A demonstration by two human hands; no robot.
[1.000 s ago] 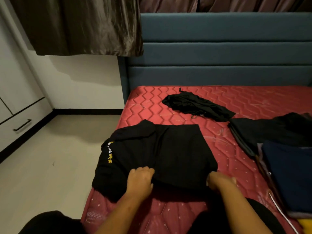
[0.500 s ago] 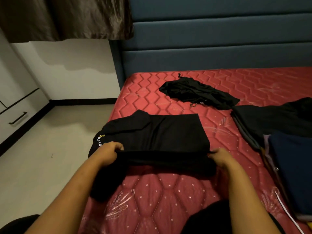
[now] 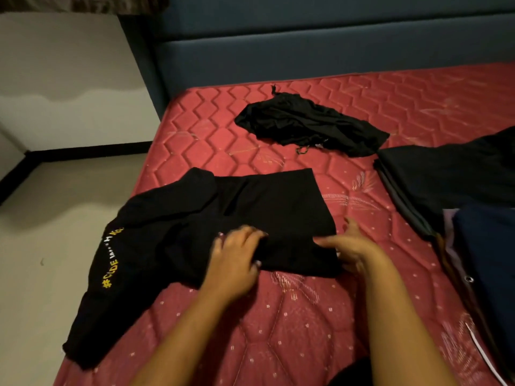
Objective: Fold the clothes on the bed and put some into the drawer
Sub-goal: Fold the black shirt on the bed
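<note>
Black shirt (image 3: 250,207) is lying part-folded on the red mattress (image 3: 278,330), taking up its near-left area. The shirt's body is sitting as a flat rectangular panel. A sleeve with yellow lettering (image 3: 111,263) is trailing off the shirt's left side and hanging toward the mattress edge.

Left hand (image 3: 237,257) is resting palm-down on the shirt's near edge, fingers loosely bent and lying on the fabric, not wrapping round anything. Right hand (image 3: 351,246) is sitting at the shirt's near-right corner, fingers stretched out and spread, thumb pointing up, fingertips touching the fabric; it is blurred. Hands are apart, both on the shirt's near edge, neither gripping as far as the view is showing.

Crumpled black garment (image 3: 306,123) is lying beyond the shirt, toward the headboard (image 3: 306,51), apart from it. Dark folded pile (image 3: 446,176) is sitting right of the shirt, not touching it. Navy garment (image 3: 490,260) is lying right of the shirt too, nearer the camera than the dark pile and overlapping it. White cord (image 3: 485,355) is running by the navy garment's near side, well right of the shirt. Pale floor (image 3: 41,246) is showing left of the shirt, past the mattress edge.
</note>
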